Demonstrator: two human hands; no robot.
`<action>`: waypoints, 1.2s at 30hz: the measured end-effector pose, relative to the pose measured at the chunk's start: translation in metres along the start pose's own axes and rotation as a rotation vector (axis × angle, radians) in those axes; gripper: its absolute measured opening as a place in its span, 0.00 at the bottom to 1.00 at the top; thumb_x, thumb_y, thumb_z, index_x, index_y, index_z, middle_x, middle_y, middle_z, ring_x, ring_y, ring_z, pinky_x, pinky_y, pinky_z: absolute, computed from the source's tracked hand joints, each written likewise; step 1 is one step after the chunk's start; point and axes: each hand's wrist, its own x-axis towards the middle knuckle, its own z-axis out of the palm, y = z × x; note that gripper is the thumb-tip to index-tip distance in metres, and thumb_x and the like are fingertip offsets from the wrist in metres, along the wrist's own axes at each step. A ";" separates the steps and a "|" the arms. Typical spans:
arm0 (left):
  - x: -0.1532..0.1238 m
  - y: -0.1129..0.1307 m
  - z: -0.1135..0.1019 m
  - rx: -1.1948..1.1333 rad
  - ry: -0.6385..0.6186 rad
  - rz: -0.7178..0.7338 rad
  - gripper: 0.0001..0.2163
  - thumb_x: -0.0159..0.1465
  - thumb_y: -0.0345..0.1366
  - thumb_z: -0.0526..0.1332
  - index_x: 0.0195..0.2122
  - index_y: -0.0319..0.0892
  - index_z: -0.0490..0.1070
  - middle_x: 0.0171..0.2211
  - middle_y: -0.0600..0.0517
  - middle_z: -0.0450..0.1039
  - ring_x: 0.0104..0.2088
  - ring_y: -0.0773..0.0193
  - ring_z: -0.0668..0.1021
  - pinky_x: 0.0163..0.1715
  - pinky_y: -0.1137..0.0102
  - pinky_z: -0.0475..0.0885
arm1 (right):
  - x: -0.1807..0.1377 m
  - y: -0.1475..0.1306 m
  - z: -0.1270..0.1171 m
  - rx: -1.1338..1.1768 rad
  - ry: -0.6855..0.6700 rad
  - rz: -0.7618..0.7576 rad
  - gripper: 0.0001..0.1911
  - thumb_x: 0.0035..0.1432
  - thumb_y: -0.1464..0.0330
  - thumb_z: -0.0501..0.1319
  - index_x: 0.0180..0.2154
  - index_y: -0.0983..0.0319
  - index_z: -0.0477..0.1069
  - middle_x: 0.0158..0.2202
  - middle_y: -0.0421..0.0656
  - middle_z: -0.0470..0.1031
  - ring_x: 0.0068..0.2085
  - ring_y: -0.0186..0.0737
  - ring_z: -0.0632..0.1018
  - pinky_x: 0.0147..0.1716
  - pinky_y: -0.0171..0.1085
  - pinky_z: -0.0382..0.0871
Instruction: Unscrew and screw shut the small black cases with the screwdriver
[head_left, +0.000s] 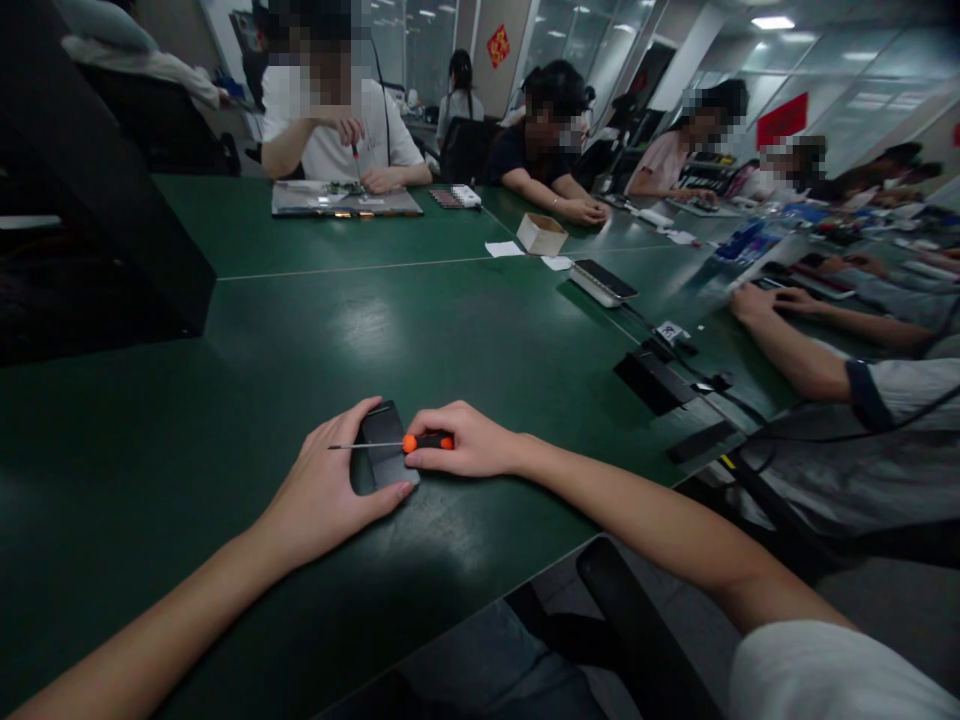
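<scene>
My left hand (322, 485) is wrapped round a dark grey, flat rectangular object (388, 467), with the thumb at its near end and the fingers at its far end. Its exact kind I cannot make out. In my right hand (480, 440) is a small screwdriver (427, 442) with an orange and black handle. The screwdriver lies almost level, its thin shaft crossing over the dark object and its tip pointing left above my left hand. My right fingertips are close to the object's right edge; whether they touch it I cannot tell.
Both hands are over a green table (300, 340). A black frame (112, 200) stands at the left. Farther off are an open small box (541, 236), a phone-like slab on a white box (604, 282) and a black block with cables (652, 378). Several people sit around the table.
</scene>
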 end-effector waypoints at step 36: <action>0.002 -0.007 -0.004 -0.034 0.053 -0.048 0.42 0.59 0.52 0.67 0.70 0.44 0.52 0.66 0.38 0.63 0.62 0.37 0.70 0.61 0.44 0.66 | 0.038 -0.143 -0.097 -0.428 0.168 -0.145 0.08 0.62 0.63 0.67 0.38 0.60 0.73 0.33 0.36 0.77 0.33 0.32 0.77 0.33 0.33 0.69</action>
